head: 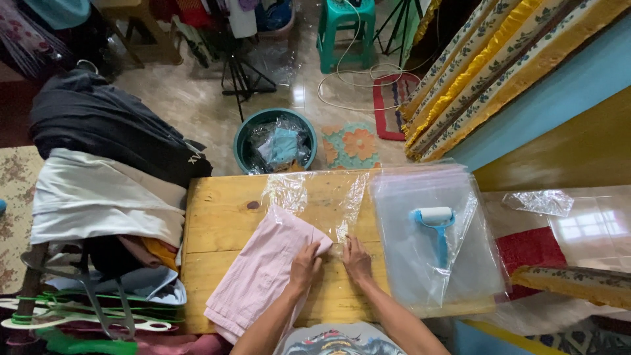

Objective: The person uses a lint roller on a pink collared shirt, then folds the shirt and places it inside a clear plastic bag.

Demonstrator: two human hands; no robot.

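**Pink cloth meets a clear bag on a wooden table**

At the far left of the frame, a heap of folded garments (108, 177) slumps in soft layers, dark cloth on top and pale cream below, with a tangle of thin white and green hangers (79, 315) at the lower left.

The bare plank table (217, 217), yellow and knotted, fills the middle. On it lies a folded pink garment (256, 276), a long matte rectangle set at a slant from the lower centre up toward the middle. Its upper end sits at the mouth of a crinkled clear plastic bag (322, 200), glossy and wrinkled, spread flat above it.

The left hand (305, 266) rests on the garment's upper right corner, fingers curled down and pressed on the cloth. Just beside it, the right hand (357, 260) lies with fingers close together on the plastic's lower edge; whether it pinches the film I cannot tell.

Above the table, a round teal bucket (276, 141) holds crumpled plastic.

Right of the hands, a smooth stack of clear bags (460, 263) carries a blue-handled lint roller (435, 223) with a white cylinder head.
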